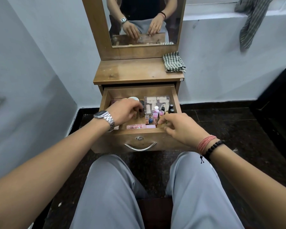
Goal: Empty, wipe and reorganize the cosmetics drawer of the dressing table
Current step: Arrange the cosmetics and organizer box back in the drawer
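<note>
grey-trousered knees [122, 187] are seen nearest; beyond, the wooden drawer [139, 136] is pulled open, small dark bottles [26, 111] are gripped by left hand [122, 111] fingers, right hand [180, 128] fingers are curled at the front edge, grip unclear.

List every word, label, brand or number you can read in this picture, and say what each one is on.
No text here can be read.
Pink tube in the drawer: print too blurred.
Clear case: pale marks, not readable.
Watch on the left wrist: face turned away.
Small sticker on the tabletop corner: too small.
</note>
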